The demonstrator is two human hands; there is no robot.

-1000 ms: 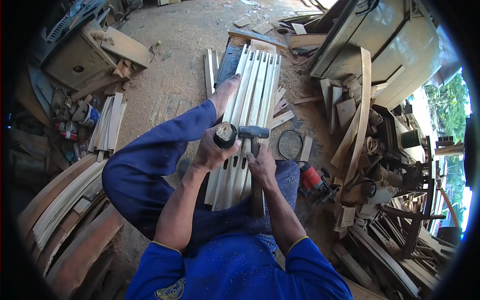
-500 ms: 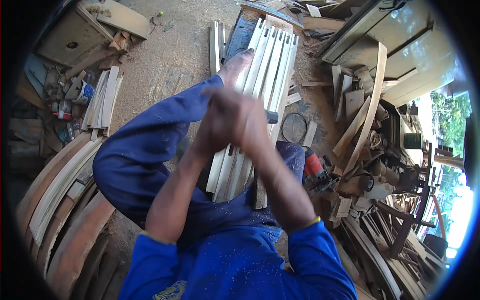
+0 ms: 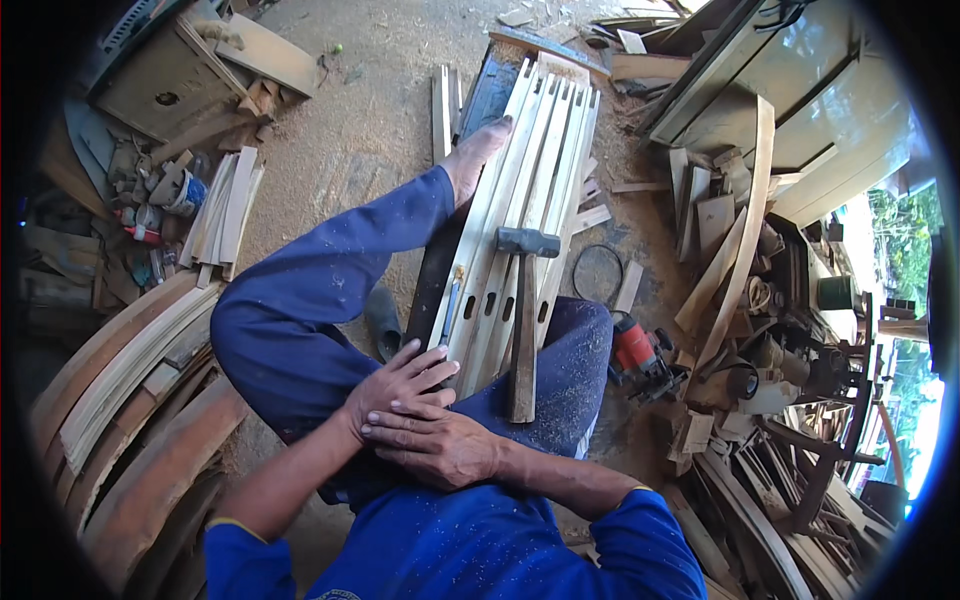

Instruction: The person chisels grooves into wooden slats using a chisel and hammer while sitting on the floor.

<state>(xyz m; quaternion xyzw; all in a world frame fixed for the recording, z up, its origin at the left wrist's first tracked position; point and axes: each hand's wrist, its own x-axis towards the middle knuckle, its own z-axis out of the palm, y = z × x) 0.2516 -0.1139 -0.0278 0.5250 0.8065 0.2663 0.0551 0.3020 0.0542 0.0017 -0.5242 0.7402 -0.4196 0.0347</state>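
My left hand (image 3: 402,388) lies with its fingers spread at the near left end of a bundle of pale slotted wooden strips (image 3: 517,200). Across its wrist my right hand (image 3: 436,443) rests, fingers stretched out, holding nothing. A hammer (image 3: 528,245) with a dark head and wooden handle lies on the strips, its handle end toward my lap. Along the leftmost strip, just beyond my left fingertips, sits a slim chisel-like tool (image 3: 453,302). My bare foot (image 3: 480,155) presses against the strips' left side. Several oblong slots show in the strips.
A red and black power tool (image 3: 640,352) stands on the floor right of my knee, near a black ring (image 3: 598,274). Curved planks (image 3: 150,400) are stacked at the left. Wood offcuts (image 3: 715,220) crowd the right side, and sawdust covers the floor (image 3: 370,110).
Both hands have drawn back from above the strips to my lap and opened. The hammer, earlier partly hidden at my hands, now lies on the strips. The view has shifted slightly.
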